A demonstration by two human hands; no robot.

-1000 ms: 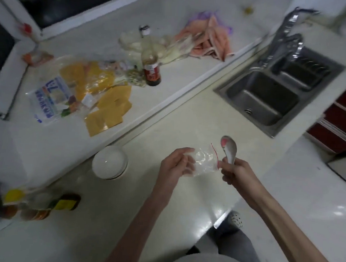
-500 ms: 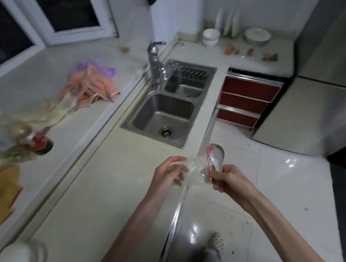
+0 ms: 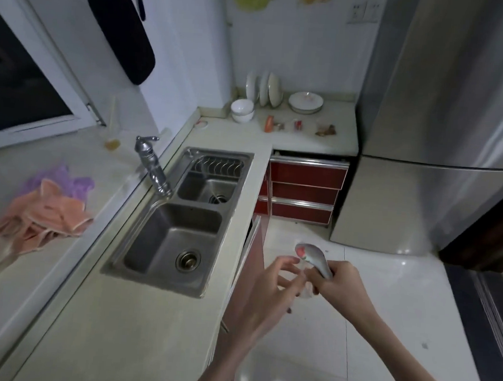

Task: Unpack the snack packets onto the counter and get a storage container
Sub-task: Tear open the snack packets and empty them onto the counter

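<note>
My right hand grips a white ceramic spoon with a red mark in its bowl. The same hand holds a crumpled clear plastic bag against the handle. My left hand is just left of it, its fingers loosely spread and reaching toward the bag; whether they touch it is unclear. Both hands hover over the floor, off the front edge of the pale counter. The snack packets are out of view.
A double steel sink with a faucet lies to the left. Pink and purple cloths lie on the rear ledge. White bowls and plates stand on the far counter above red drawers. A steel fridge is at the right.
My view has swung right, from the counter with the packets to the sink corner. The bag has gone from stretched between both hands to bunched in my right hand; the left fingers loosened.
</note>
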